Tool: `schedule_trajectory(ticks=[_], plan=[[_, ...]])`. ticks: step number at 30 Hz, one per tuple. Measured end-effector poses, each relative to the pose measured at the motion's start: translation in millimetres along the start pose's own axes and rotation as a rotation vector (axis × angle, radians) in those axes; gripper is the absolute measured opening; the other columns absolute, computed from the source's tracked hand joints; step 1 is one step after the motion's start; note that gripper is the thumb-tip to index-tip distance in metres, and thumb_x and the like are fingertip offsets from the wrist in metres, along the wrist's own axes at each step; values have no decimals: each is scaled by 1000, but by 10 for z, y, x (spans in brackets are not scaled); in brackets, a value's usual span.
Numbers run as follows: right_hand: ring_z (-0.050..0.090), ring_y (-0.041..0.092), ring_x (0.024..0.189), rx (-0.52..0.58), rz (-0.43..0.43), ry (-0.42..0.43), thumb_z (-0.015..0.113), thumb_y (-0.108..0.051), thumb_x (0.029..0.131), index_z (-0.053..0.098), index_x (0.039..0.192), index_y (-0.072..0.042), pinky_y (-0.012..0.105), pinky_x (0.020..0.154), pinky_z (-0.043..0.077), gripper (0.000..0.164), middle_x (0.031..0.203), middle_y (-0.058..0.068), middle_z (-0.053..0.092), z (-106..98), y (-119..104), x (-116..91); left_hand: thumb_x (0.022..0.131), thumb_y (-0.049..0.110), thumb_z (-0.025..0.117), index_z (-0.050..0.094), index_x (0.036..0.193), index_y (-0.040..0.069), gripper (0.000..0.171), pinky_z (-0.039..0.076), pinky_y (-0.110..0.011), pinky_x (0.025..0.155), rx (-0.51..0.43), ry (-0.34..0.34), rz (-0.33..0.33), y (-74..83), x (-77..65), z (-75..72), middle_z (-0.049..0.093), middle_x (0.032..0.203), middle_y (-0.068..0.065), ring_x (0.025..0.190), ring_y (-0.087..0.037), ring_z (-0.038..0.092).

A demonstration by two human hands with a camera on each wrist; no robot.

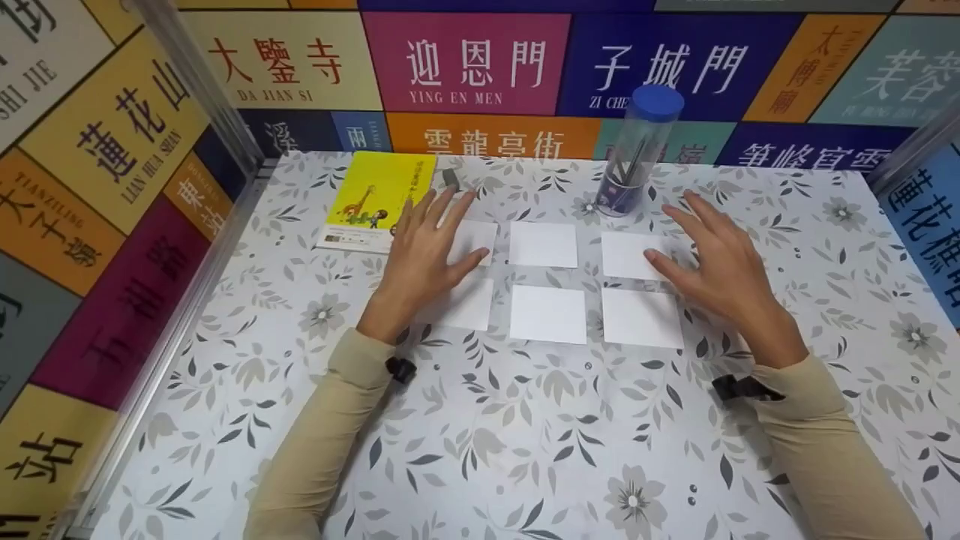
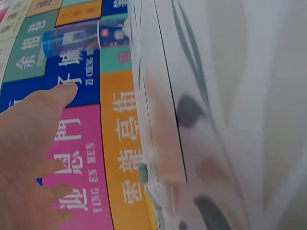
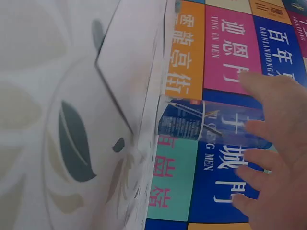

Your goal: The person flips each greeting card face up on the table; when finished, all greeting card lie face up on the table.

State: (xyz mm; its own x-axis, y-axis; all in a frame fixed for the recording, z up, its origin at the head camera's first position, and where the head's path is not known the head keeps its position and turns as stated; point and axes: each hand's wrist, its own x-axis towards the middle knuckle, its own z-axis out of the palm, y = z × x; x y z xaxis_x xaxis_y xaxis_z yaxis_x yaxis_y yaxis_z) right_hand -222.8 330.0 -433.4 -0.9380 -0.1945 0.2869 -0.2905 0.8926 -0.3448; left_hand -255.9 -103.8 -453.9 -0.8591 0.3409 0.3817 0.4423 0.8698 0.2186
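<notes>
Several white square cards lie flat in two rows of three on the table. The middle cards are a far card (image 1: 544, 244) and a near card (image 1: 548, 314). Fingers spread and holding nothing, my left hand (image 1: 424, 262) hovers over the left pair, partly hiding the far left card (image 1: 478, 238) and near left card (image 1: 466, 309). My right hand (image 1: 724, 266), also spread, is above the right end, near the far right card (image 1: 626, 253) and near right card (image 1: 642, 319). Both wrist views show the left hand (image 2: 33, 148) and right hand (image 3: 280, 153) raised off the table.
A yellow booklet (image 1: 382, 191) lies at the back left, with a small grey object (image 1: 451, 178) beside it. Behind the right cards stands a clear tube (image 1: 637, 150) with a blue lid and pencil-like sticks inside. Printed panels (image 1: 465, 64) border the floral tabletop (image 1: 525, 450).
</notes>
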Motion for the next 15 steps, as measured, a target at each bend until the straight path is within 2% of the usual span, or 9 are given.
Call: schedule_trajectory(ticks=[1,3,6,8,10,13,15], plan=[[47,45,153,12,9,-28,70,-56,101,52,161,-26,74,118,39,70,172,11,45,-6,-17,-14,101,58,70,34,171,28,85,19,-58,137,-26,-5,17,36,3,12,41,174,-9,162,-35,37],[65,43,134,18,29,-98,69,-56,102,62,152,-23,71,101,51,60,154,12,65,-17,-42,-41,102,53,72,43,166,22,77,28,-54,135,-78,-21,63,110,13,53,52,166,-8,154,-33,47],[77,34,104,10,25,-205,69,-55,103,73,135,-18,59,84,57,50,118,10,81,-10,-49,-60,103,46,73,55,157,16,65,40,-49,128,-155,-70,148,243,34,145,64,154,-8,144,-30,59],[77,27,92,6,8,-272,70,-55,102,78,125,-17,51,79,58,45,103,7,83,15,-34,-66,103,43,73,60,152,14,58,45,-46,124,-186,-119,208,356,56,214,68,149,-8,140,-29,62],[73,23,88,18,3,-328,76,-56,98,79,119,-18,44,74,55,44,98,4,81,42,-12,-75,103,41,73,63,149,13,55,47,-44,123,-212,-172,260,491,81,268,70,146,-9,138,-29,64],[67,22,89,52,-2,-397,84,-60,89,78,116,-17,37,73,52,51,100,4,77,84,30,-90,103,39,73,66,146,11,51,49,-41,121,-245,-234,329,724,127,332,72,143,-9,135,-28,65],[64,23,93,77,-3,-436,89,-61,83,76,116,-15,37,76,51,58,104,6,74,100,49,-108,103,39,73,66,146,11,52,51,-39,117,-261,-278,363,892,159,366,72,142,-8,132,-27,66]])
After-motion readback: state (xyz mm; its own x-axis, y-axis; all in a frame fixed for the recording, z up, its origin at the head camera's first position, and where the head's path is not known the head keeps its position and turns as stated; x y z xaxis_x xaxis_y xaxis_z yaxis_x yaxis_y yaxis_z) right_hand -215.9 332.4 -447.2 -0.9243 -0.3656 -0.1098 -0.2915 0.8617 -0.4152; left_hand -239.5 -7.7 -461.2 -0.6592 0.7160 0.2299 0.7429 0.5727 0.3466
